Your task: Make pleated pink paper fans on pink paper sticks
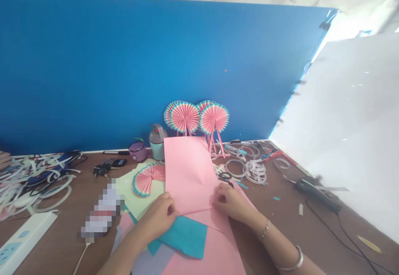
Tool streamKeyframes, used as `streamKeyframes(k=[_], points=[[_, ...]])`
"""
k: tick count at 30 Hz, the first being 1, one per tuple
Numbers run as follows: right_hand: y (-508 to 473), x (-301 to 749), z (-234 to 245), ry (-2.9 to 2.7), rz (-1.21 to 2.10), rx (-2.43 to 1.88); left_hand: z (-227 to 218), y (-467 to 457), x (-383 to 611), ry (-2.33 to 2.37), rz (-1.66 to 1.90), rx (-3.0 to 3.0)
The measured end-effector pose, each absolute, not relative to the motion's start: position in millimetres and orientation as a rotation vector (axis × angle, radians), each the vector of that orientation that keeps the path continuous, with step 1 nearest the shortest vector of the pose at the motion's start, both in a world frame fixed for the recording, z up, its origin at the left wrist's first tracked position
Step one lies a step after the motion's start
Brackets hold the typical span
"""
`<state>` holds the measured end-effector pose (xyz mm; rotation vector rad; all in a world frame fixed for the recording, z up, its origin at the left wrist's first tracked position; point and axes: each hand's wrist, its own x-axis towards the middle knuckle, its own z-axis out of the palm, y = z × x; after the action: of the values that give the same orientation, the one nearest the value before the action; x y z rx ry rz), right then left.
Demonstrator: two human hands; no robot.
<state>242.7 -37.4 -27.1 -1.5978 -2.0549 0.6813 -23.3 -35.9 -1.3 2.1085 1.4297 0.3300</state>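
Observation:
A pink sheet of paper (pixel 188 169) is held up by its lower corners, tilted toward me. My left hand (pixel 160 214) pinches its lower left edge, fingers closed. At the lower right edge, my right hand (pixel 230 202) grips the same sheet between thumb and fingers. Beneath lie a folded teal paper (pixel 185 237), more pink paper (pixel 215 254) and pale green sheets (pixel 141 198). A half-opened pleated pink fan (pixel 146 179) with a teal border rests on the green paper, partly covered by the held sheet.
Several round pleated fans (pixel 185 118) stand against the blue partition (pixel 124 67). Behind the papers are a purple pot (pixel 137 151) and a grey-and-teal bottle (pixel 158 144). Keys (pixel 104 168), tape coils (pixel 256 171), a glue gun (pixel 318 194), a power strip (pixel 26 239) and paper strips (pixel 43 171) surround the stack.

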Motion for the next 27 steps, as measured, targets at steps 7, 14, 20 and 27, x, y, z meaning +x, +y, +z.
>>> streamKeyframes(k=[7,14,20,27], points=[[-35.3,243.3,-34.0,-2.073,0.644,-1.621,-2.9,-36.8,-20.3,1.503,0.268,2.137],[-36.8,242.2,-32.4,-2.097,0.606,-1.656,-2.8,-37.2,-19.6,1.539,0.256,2.144],[-41.1,239.2,-26.5,-2.143,0.499,-1.685,2.1,-43.8,-13.5,1.496,0.260,2.271],[-40.4,238.3,-25.8,-2.159,0.473,-1.704,-10.0,-52.0,-4.8,1.194,0.104,2.610]])
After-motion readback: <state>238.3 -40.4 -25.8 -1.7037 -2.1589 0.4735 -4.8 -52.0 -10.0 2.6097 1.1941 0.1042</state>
